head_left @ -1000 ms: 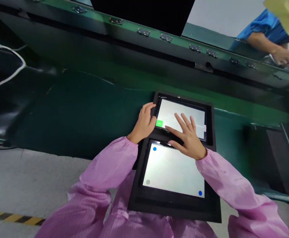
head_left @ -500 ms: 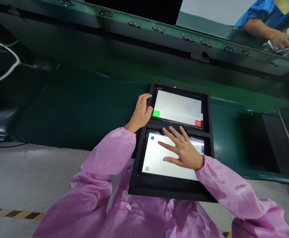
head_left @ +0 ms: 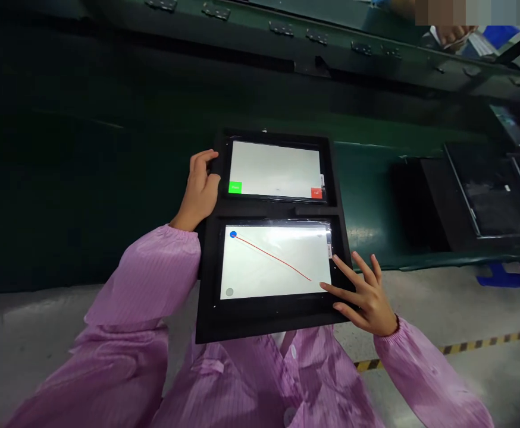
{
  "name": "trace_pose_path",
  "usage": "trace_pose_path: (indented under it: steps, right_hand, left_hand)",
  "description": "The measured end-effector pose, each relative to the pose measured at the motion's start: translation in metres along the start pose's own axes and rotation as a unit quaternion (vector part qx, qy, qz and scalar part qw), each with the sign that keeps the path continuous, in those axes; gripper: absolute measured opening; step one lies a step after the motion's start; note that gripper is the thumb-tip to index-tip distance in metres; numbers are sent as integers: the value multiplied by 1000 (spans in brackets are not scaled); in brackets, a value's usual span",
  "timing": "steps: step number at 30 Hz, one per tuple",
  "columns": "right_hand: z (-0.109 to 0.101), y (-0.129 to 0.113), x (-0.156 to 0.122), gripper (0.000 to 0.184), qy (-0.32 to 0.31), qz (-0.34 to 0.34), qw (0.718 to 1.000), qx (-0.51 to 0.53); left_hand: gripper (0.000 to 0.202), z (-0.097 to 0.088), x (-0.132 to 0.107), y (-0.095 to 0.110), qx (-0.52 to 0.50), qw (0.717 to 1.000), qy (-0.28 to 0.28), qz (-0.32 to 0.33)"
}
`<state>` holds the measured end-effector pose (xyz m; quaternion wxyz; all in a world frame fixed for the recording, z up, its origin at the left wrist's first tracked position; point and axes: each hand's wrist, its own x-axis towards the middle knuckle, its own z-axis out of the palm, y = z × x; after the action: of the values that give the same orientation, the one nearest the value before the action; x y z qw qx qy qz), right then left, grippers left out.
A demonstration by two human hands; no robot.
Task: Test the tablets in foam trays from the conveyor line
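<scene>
A black foam tray [head_left: 260, 324] rests against my lap and holds two lit tablets. The far tablet [head_left: 275, 169] shows a white screen with a green square at its lower left and a red one at its lower right. The near tablet [head_left: 275, 260] shows a blue dot at top left and a red line running down to the lower right. My left hand [head_left: 200, 190] grips the tray's left edge beside the far tablet. My right hand [head_left: 362, 294] is open with fingers spread, a fingertip touching the near screen's lower right corner.
A dark green conveyor belt [head_left: 85, 154] runs across behind the tray, with a hinged rail [head_left: 295, 32] beyond it. Another black tray with dark tablets [head_left: 487, 196] sits at the right. Another person's hand [head_left: 454, 35] works at the top right. Yellow-black floor tape [head_left: 474, 345] lies below.
My right hand left the far tablet and slid across the near screen from upper left to lower right, leaving a red line. The view shifted right and down.
</scene>
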<state>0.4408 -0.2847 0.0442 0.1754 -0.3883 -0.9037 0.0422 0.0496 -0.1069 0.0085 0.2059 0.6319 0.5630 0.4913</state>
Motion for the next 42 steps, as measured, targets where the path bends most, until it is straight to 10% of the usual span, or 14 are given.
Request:
trace_pose_path:
  steps: [16, 34, 42]
  right_hand:
    - [16, 4, 54, 63, -33, 134, 988, -76]
    - [48, -110, 101, 77, -123, -76, 988, 48]
    - [32, -97, 101, 72, -48, -40, 997, 39]
  left_hand:
    - [36, -2, -1, 2, 4, 1000, -11, -1]
    - [36, 0, -2, 1, 37, 998, -53, 3]
    - [40, -8, -7, 22, 105, 993, -26, 52]
